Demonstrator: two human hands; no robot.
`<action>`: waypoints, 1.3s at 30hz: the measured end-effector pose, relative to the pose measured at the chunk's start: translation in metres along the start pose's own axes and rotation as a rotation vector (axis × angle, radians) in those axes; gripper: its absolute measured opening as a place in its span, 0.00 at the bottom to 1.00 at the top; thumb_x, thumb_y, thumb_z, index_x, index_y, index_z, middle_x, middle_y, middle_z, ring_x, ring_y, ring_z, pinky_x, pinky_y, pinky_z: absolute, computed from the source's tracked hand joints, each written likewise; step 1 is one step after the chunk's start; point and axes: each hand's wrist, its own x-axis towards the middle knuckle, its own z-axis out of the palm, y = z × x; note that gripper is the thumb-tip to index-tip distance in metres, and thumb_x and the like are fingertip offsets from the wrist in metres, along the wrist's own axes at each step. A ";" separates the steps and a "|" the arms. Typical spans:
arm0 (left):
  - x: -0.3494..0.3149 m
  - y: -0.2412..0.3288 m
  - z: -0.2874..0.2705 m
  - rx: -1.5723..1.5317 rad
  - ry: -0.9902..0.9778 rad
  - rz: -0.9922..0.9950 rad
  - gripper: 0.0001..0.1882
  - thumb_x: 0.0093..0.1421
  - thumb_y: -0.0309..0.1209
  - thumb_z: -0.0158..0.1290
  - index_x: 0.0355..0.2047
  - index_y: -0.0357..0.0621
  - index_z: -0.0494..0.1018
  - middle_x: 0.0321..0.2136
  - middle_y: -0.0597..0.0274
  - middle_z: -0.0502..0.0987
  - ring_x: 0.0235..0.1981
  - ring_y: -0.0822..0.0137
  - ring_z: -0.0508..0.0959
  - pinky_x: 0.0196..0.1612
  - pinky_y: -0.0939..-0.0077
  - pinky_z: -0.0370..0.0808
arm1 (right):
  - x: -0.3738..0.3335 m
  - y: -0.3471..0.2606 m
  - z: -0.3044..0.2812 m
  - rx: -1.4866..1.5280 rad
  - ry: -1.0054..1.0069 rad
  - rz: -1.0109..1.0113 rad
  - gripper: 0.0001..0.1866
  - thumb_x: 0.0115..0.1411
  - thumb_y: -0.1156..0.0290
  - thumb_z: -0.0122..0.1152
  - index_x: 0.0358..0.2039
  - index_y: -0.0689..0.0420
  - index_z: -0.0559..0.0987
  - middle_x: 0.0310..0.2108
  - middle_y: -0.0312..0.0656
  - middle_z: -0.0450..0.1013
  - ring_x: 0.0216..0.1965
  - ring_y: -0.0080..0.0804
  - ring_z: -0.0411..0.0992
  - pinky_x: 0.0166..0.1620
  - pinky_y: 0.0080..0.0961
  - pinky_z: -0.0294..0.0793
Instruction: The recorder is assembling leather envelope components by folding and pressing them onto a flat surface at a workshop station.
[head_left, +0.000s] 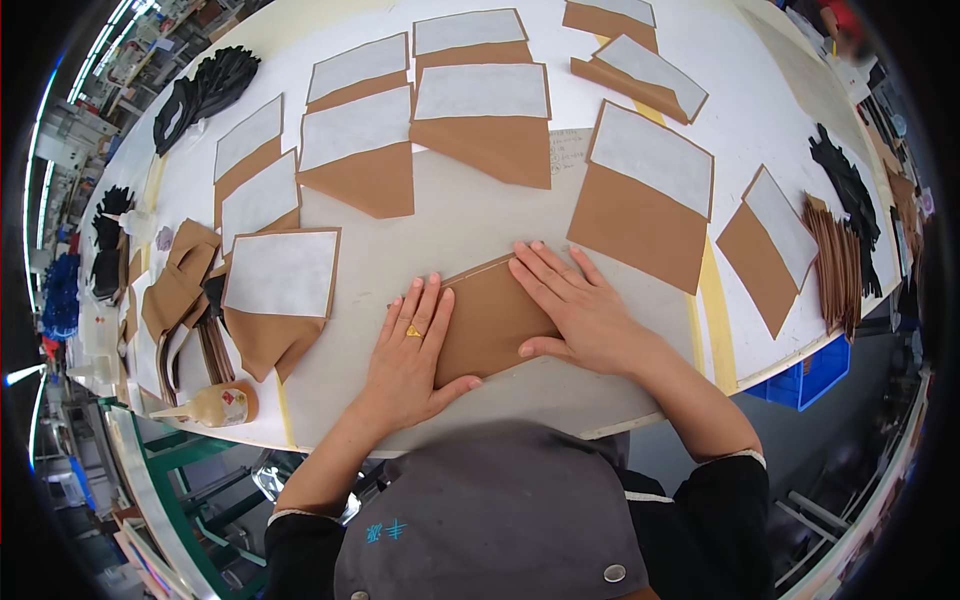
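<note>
A brown leather-like panel [492, 322] lies on the grey work mat in front of me, its far edge showing a thin pale strip. My left hand [415, 345] rests flat over the panel's left end, fingers stretched out and thumb apart. Over the right end lies my right hand [575, 305], palm down, with its fingertips at the panel's far edge. Both hands press on the panel without gripping it, and they cover its two ends. Left of my left hand is a brown panel with a white backing [280, 275], its lower part curled.
Several more brown-and-white panels [655, 170] spread across the white table [450, 240]. A squeeze bottle [225, 404] lies at the left front edge, near brown pieces [182, 275]. Black strips [205, 90] lie far left. A brown stack [832, 265] stands right, above a blue crate [810, 375].
</note>
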 end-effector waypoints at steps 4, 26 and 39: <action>0.000 -0.001 -0.003 -0.076 0.018 0.003 0.51 0.61 0.56 0.54 0.72 0.34 0.48 0.73 0.39 0.44 0.74 0.41 0.45 0.71 0.43 0.45 | 0.003 0.003 0.003 0.020 0.080 -0.012 0.45 0.62 0.45 0.59 0.71 0.58 0.57 0.72 0.45 0.52 0.73 0.41 0.48 0.73 0.47 0.45; 0.010 -0.017 0.006 -0.427 0.491 -0.124 0.31 0.57 0.26 0.62 0.60 0.37 0.66 0.49 0.50 0.77 0.53 0.51 0.74 0.59 0.60 0.66 | -0.023 0.124 -0.096 1.104 1.072 0.515 0.11 0.68 0.69 0.61 0.47 0.61 0.78 0.41 0.36 0.78 0.39 0.21 0.76 0.41 0.21 0.78; 0.172 -0.045 -0.002 0.036 0.563 0.203 0.23 0.54 0.27 0.62 0.52 0.41 0.73 0.55 0.54 0.72 0.60 0.49 0.69 0.60 0.54 0.66 | -0.077 0.371 -0.099 0.308 1.189 1.062 0.45 0.55 0.58 0.72 0.65 0.70 0.62 0.59 0.59 0.68 0.62 0.47 0.67 0.64 0.38 0.65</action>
